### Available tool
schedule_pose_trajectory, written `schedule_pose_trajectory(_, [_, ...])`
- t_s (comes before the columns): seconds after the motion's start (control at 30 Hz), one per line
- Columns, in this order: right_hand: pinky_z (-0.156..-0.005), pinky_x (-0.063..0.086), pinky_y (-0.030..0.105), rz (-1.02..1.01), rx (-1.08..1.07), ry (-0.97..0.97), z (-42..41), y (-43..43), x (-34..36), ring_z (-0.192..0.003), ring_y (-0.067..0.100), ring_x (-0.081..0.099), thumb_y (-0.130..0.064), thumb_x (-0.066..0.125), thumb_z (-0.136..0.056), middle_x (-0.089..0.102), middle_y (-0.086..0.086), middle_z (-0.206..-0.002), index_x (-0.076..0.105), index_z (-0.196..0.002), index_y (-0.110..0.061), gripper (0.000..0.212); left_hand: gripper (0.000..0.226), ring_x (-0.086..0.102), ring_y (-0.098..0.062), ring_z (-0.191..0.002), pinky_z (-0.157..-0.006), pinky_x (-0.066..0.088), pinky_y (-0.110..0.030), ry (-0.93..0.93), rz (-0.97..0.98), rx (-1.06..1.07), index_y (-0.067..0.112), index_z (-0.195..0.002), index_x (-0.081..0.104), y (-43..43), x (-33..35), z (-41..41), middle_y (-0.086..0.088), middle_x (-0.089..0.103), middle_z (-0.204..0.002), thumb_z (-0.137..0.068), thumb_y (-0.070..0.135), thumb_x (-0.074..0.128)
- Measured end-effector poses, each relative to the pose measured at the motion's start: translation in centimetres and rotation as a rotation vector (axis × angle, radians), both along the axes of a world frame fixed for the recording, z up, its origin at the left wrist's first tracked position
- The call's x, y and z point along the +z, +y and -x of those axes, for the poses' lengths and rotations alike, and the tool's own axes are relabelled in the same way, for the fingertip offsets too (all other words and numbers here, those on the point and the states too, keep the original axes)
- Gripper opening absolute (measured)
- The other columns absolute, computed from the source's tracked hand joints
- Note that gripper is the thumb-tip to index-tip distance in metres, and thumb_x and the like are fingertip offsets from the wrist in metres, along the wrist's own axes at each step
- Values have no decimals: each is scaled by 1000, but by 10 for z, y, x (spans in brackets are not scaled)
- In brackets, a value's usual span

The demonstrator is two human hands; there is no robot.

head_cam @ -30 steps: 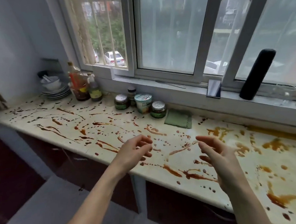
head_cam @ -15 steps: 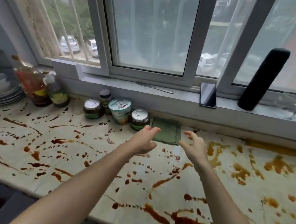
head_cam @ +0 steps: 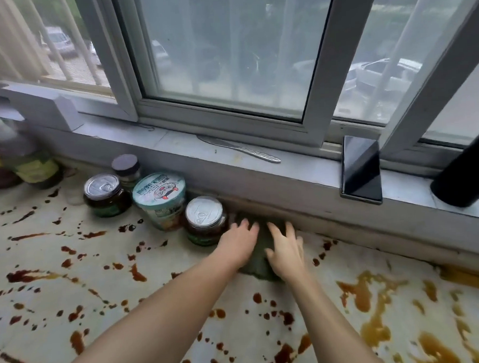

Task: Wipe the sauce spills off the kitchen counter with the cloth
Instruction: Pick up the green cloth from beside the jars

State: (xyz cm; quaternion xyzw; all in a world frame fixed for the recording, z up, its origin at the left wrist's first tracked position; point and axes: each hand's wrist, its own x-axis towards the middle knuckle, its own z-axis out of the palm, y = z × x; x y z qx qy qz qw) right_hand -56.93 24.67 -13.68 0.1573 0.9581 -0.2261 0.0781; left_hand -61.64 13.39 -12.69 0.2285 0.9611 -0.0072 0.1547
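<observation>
Fingers [head_cam: 245,226] of left hand [head_cam: 237,244] and fingers [head_cam: 289,230] of right hand [head_cam: 288,252] are spread straight, lying flat on dark green folded cloth [head_cam: 258,263], gripping nothing. Cloth sits under and between both hands, at back of pale stone worktop [head_cam: 164,257], below windowsill, just beside silver-lidded glass jar [head_cam: 205,219]. Brown and orange sauce spills [head_cam: 360,294] are all around.

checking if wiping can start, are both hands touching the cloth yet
Touching: the head view shows the left hand and right hand lying flat on the cloth, fingers spread.
</observation>
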Motion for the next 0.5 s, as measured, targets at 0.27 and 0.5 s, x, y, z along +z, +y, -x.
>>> schedule_pose_trajectory(0.27, [-100,40,40,-79,-38,97,3,-14,-13,-125,31,35,-16,53,-92,29,7,-145,39,-139,-30,51,38,45,-42,-115,-85,48,-47,114,-15,-22,11,-134,34,8,-12,10,-19,40,-133,-97,6,34])
schedule_pose_trajectory(0.5, [-96,40,37,97,-98,334,-4,-24,23,-115,25,46,-3,57,-86,46,6,-125,59,-122,-21,41,42,47,-38,-110,-79,44,-44,153,-172,-15,12,-123,38,-10,34,3,-16,43,-124,-85,3,52])
